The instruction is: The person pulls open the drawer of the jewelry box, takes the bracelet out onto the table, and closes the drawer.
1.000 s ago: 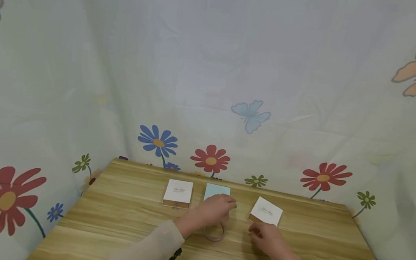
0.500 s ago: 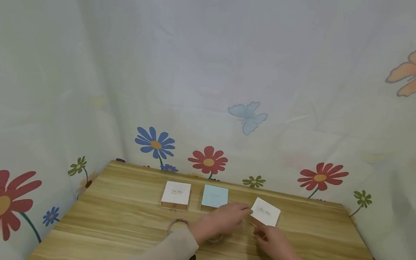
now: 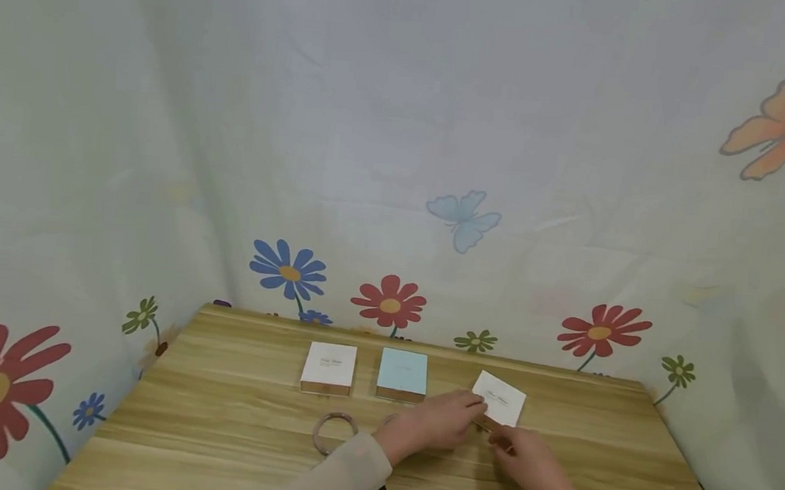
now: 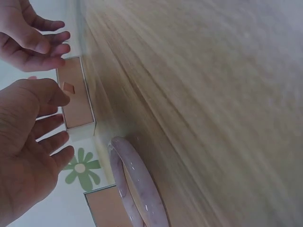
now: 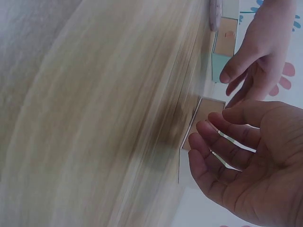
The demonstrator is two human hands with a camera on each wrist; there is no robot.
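At the right of the row, a small white drawer box (image 3: 504, 396) sits askew on the table, its brown front turned toward me. My left hand (image 3: 443, 421) reaches across to its left corner, fingertips right at the edge. My right hand (image 3: 528, 461) is at the front right corner, fingers loosely bent. In the left wrist view, the left thumb overlaps the brown drawer front (image 4: 78, 111) near its small pull tab (image 4: 69, 88). The right wrist view has the right fingers (image 5: 220, 142) loosely curved in front of the box. A pinkish bangle (image 3: 337, 418) lies left of the left hand.
Another white box (image 3: 329, 365) and a light blue box (image 3: 403, 372) stand along the back of the wooden table (image 3: 223, 417). The left forearm (image 3: 337, 481) partly covers the bangle area. Behind the table hangs a flower-printed cloth (image 3: 400, 160).
My left hand has moved right, from over the blue box to the right white box, uncovering the blue box and a bangle. The right hand has shifted slightly right.
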